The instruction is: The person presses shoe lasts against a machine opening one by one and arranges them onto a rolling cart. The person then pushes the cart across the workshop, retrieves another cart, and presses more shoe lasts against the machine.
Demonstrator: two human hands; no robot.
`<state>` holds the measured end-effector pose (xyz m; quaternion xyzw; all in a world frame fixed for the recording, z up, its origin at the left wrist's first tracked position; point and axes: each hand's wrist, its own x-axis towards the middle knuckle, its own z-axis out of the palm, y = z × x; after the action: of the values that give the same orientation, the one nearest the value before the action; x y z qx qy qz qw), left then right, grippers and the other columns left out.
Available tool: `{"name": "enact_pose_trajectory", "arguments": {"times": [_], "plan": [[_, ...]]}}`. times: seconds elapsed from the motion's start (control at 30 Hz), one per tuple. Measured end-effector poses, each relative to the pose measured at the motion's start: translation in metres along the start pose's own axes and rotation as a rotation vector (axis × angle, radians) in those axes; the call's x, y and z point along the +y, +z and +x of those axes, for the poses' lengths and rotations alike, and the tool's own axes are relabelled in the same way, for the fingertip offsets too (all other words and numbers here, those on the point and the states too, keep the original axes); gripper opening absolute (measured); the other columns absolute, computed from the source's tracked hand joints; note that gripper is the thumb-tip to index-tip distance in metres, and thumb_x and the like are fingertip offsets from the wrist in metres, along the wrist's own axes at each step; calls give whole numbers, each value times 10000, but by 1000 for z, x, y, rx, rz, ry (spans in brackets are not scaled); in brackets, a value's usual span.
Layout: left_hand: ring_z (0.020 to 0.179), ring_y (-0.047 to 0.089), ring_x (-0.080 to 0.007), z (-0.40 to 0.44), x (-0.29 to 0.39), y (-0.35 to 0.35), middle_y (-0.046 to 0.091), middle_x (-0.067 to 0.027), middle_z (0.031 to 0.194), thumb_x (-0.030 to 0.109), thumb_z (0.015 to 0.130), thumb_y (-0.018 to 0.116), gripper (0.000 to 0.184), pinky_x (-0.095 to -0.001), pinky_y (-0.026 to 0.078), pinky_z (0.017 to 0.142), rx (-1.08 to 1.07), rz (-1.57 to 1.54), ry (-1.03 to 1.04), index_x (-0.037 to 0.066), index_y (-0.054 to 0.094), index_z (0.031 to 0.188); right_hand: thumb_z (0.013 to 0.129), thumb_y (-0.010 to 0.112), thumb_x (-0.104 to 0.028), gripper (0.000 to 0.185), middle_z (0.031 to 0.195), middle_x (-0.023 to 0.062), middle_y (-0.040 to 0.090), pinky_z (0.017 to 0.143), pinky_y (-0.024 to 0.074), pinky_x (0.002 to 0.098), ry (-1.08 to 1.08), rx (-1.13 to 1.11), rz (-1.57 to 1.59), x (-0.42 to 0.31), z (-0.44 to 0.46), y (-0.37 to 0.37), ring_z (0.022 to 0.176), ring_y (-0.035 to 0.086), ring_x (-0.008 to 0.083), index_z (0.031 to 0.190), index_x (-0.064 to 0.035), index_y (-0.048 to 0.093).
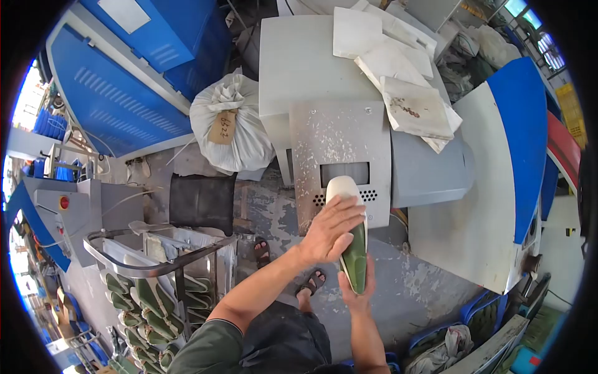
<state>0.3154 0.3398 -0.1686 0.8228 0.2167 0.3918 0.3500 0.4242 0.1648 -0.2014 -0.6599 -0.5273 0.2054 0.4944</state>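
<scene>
A green shoe last (354, 260) with a white toe end is held upright lengthwise in front of the grey metal machine plate (339, 137). Its white end lies right by the rectangular opening (344, 172) in that plate; whether it touches cannot be made out. My left hand (331, 229) is laid over the white part, fingers curled across it and thumb along the green side. Beneath the narrow green end, my right hand (359, 288) grips from below, its fingers partly hidden by the last.
To my left stands a metal-framed rack (156, 269) with several green lasts. A tied white sack (229, 128) and a black stool seat (202, 202) sit beyond it. White boards (414, 109) lie on the machine. Blue crates (483, 311) are at lower right.
</scene>
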Motion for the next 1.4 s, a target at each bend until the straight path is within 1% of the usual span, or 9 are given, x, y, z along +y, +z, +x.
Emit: {"name": "enact_pose_trajectory", "arguments": {"times": [0.27,0.63,0.77,0.83,0.93,1.03,1.17,1.27,1.4], "plan": [[1058,610,-282,7,-28,20,667,-113,993,228,780,474,319,-424,376,1031,45,19,28,9,669,906,761,728,-153,689,1218,318,488,900,456,551,34,-116,-123,-2,21,-6,1072,520,515,1322,47,381],[1081,605,-275,15,-27,6,684,-83,959,152,786,444,262,-445,364,1031,-115,-89,-35,66,676,871,824,704,-183,691,1232,229,509,944,423,413,277,24,26,-27,0,22,1105,530,301,1354,77,345],[1215,505,-345,12,8,5,563,-186,1240,235,910,451,395,-481,310,1088,262,3,-195,-3,539,1213,810,694,-217,689,1229,236,533,863,479,403,575,85,504,-69,7,1,972,576,306,1358,50,374],[1242,477,-365,4,36,-28,499,-213,1313,389,933,422,562,-487,305,1098,360,-843,-460,-14,413,1325,827,659,-308,682,1300,244,485,928,456,371,661,59,1032,-57,-7,-22,1105,554,299,1338,63,403],[1291,422,-403,-10,119,-94,395,-265,1416,676,897,350,899,-501,333,1087,345,-1669,-725,-35,268,1441,832,579,-404,703,1414,121,436,989,429,408,689,-503,2058,-90,-23,-19,1251,466,253,1414,-79,357],[1201,509,-437,-48,188,-149,496,-308,1303,705,891,309,910,-519,449,982,125,-1731,-494,-68,392,1364,787,544,-586,843,1196,249,573,587,548,394,866,-370,1668,-127,-71,2,841,653,356,1403,-34,382],[1124,577,-320,-93,235,-221,586,-219,1188,574,950,375,707,-419,469,966,341,-1350,-245,-38,474,1291,815,644,-551,902,1510,111,301,1028,401,367,807,-720,1570,-34,-152,51,1296,433,229,1483,-103,236],[1008,636,-291,-147,252,-271,630,-171,1061,349,962,532,427,-424,529,866,530,-1157,-286,-19,522,1178,765,622,-647,982,1347,276,402,833,500,401,902,-1286,1944,-172,-94,77,1084,566,337,1442,-25,277],[907,652,-377,-236,252,-313,622,-210,1014,356,945,518,425,-439,550,774,924,-1152,-160,-21,536,1141,792,568,-628,940,1114,362,542,628,560,402,1087,-1550,1550,-264,-73,127,874,658,369,1375,71,333]]}}
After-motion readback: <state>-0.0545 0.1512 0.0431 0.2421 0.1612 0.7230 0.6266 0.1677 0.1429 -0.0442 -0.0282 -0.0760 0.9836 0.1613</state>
